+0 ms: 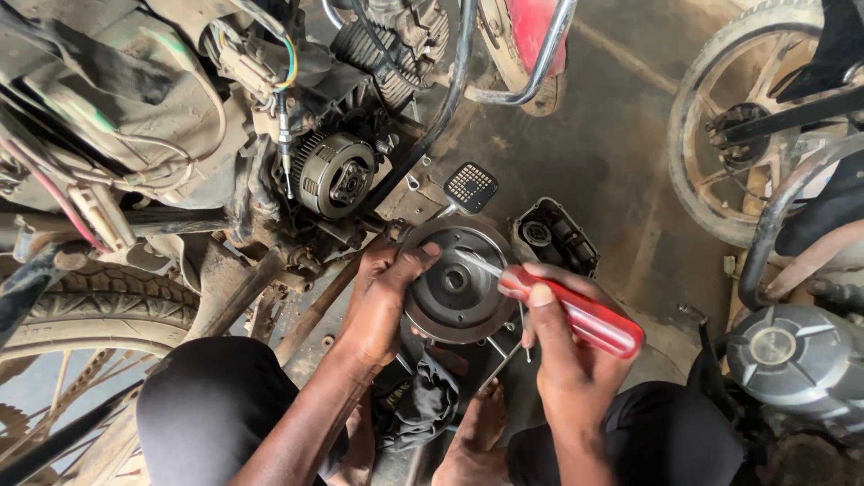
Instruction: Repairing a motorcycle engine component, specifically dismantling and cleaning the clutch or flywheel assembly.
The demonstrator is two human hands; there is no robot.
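A round metal clutch part (454, 283) is held at its left edge by the left hand (382, 301), fingers curled tight on the rim. A red-handled screwdriver (576, 310) is gripped tight in the right hand (562, 346), its tip laid on the part's face. The part is kept just below the motorbike engine (337, 175), above a dark rag (423, 405).

The person's left hand (382, 301) and right hand (562, 346) are bare, without gloves, rings or a watch, and both forearms are uncovered, no sleeve reaching them. Dark, almost black trousers (211, 400) cover both knees. The feet (477, 432) below are bare too.
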